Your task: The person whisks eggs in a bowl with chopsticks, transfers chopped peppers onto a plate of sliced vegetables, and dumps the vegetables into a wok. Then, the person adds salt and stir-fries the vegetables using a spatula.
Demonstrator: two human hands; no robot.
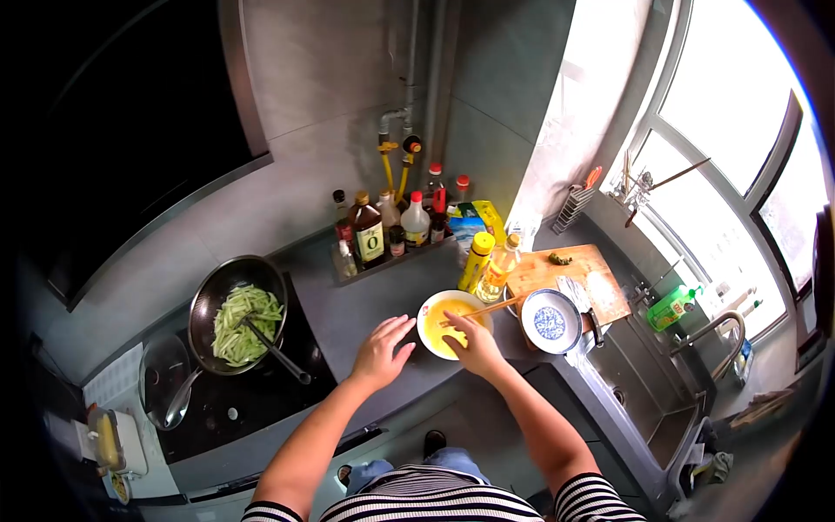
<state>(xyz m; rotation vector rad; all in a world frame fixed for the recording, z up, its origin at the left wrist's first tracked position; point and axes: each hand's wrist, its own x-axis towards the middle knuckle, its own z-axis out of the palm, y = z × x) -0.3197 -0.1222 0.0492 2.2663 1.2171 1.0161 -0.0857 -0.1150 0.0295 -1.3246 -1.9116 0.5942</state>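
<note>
A white bowl (424, 334) of beaten yellow egg stands on the dark counter in front of me. Wooden chopsticks (497, 306) lie across it, their far ends sticking out past the right rim. My left hand (381, 352) is just left of the bowl, fingers stretched and thumb apart, holding nothing. Over the bowl's right side is my right hand (474, 344), its fingers and thumb spread close to the chopsticks; whether a fingertip touches them is hard to make out. To the right sits a blue-and-white plate (570, 324) near the cutting board.
A wok (206, 346) with sliced green vegetables and a spatula (277, 350) is on the stove at left, beside a glass lid (156, 374). Bottles (370, 233) fill a rack behind. An oil bottle (497, 271), cutting board (600, 270) and sink (639, 374) are at right.
</note>
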